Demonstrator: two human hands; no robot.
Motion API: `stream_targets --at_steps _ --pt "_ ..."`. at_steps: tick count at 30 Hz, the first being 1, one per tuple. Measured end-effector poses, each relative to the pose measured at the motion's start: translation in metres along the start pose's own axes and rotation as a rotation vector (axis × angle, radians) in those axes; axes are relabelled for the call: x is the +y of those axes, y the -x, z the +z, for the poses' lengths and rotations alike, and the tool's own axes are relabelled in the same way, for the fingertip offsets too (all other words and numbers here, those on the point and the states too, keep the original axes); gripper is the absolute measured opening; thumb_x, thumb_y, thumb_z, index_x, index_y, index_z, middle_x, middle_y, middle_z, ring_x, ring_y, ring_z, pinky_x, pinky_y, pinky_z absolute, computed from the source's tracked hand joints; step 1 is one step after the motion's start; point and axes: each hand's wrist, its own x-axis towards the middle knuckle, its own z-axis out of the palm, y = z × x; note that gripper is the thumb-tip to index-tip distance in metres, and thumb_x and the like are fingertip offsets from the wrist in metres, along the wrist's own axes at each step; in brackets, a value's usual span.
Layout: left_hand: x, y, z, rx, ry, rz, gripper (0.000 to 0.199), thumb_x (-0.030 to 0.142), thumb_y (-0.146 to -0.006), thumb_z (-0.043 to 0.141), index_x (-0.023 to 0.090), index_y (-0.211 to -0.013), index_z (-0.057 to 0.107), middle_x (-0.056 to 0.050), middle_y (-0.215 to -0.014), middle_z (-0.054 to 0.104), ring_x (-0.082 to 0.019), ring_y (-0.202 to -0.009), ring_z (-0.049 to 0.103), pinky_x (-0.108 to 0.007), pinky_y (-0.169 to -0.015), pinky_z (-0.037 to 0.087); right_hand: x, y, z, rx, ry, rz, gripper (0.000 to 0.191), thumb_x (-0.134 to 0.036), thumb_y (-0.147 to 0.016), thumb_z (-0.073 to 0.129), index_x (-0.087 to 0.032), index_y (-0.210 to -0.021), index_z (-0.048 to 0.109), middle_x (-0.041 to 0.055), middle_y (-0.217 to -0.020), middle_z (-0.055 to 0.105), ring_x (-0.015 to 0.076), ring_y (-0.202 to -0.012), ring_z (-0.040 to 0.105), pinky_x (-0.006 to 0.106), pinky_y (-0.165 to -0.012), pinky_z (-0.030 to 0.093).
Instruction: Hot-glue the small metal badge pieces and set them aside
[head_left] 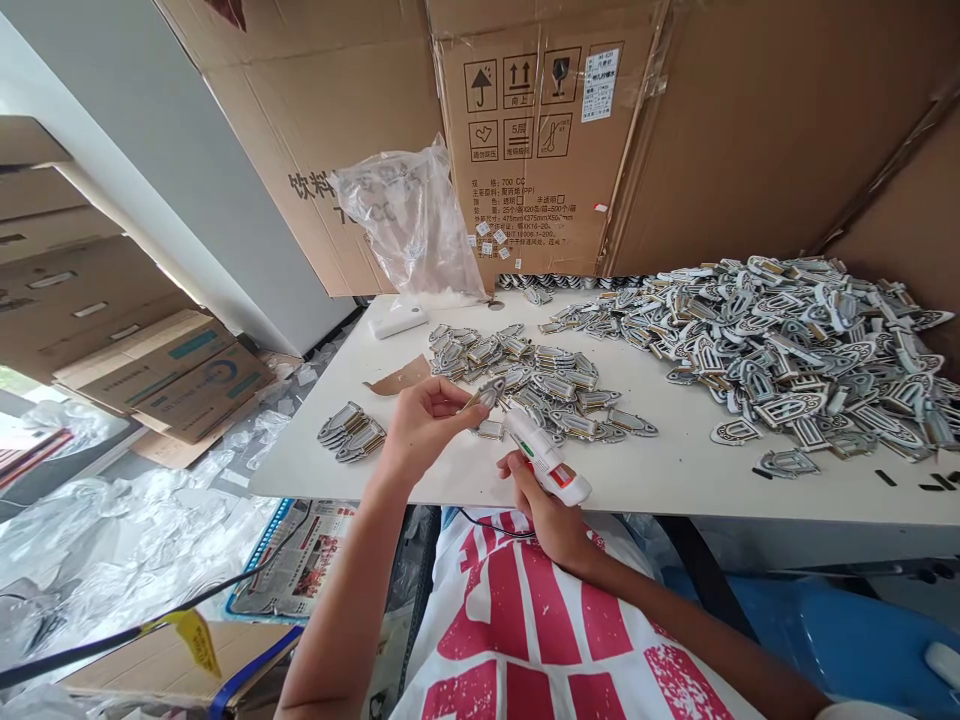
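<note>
My left hand [420,430] pinches a small grey pointed piece [491,391] between thumb and fingers above the table. In my right hand [551,520] is a white glue gun [551,458] with green and red markings, its nozzle tilted up close to that piece; whether the two touch I cannot tell. Just beyond both hands spreads a loose heap of similar slotted, pointed pieces [555,385]. A smaller group of these pieces [351,432] lies on the table to the left of my left hand.
A large pile of pointed pieces [795,340] covers the table's right side, with black strips [934,482] near its edge. Behind stand cardboard boxes [540,150] and a plastic bag [420,225]. A white object [397,322] and brown scrap [401,376] lie on the white table [637,480].
</note>
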Motion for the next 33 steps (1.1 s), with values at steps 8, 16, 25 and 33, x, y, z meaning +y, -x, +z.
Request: stream_targets --at_steps 8,16,25,33 --pt "0.005 0.004 0.001 -0.047 0.016 -0.029 0.026 0.036 -0.073 0.096 0.021 -0.077 0.075 -0.007 -0.079 0.084 -0.027 -0.077 0.084 -0.037 -0.071 0.071 0.003 0.000 0.000 0.032 0.012 0.003 0.059 -0.078 -0.084 0.082 -0.019 -0.077 0.076 -0.0018 -0.057 0.054 0.0121 -0.049 0.034 0.031 -0.047 0.031" --pt "0.006 0.007 0.005 -0.026 0.007 -0.033 0.026 0.037 -0.074 0.097 0.021 -0.077 0.077 -0.007 -0.077 0.083 -0.026 -0.076 0.084 -0.035 -0.068 0.070 0.007 -0.001 -0.001 0.059 -0.008 0.034 0.063 -0.080 -0.080 0.084 -0.022 -0.066 0.065 -0.0037 -0.057 0.051 0.0115 -0.049 0.038 0.028 -0.047 0.031" --pt "0.002 0.009 0.008 0.013 -0.046 0.019 0.024 0.037 -0.077 0.095 0.022 -0.079 0.076 -0.006 -0.077 0.082 -0.025 -0.075 0.083 -0.035 -0.067 0.070 0.006 -0.003 -0.002 0.047 0.036 0.048 0.064 -0.082 -0.080 0.082 -0.021 -0.066 0.068 -0.0024 -0.057 0.055 0.0119 -0.048 0.041 0.027 -0.046 0.033" --pt "0.002 0.010 0.008 0.067 -0.361 0.267 0.009 0.027 -0.088 0.081 0.023 -0.084 0.074 -0.003 -0.085 0.083 -0.022 -0.081 0.081 -0.038 -0.082 0.069 0.006 -0.004 -0.004 -0.030 0.103 0.020 0.062 -0.076 -0.094 0.072 -0.020 -0.116 0.085 -0.0032 -0.062 0.062 0.0122 -0.047 0.035 0.029 -0.049 0.033"
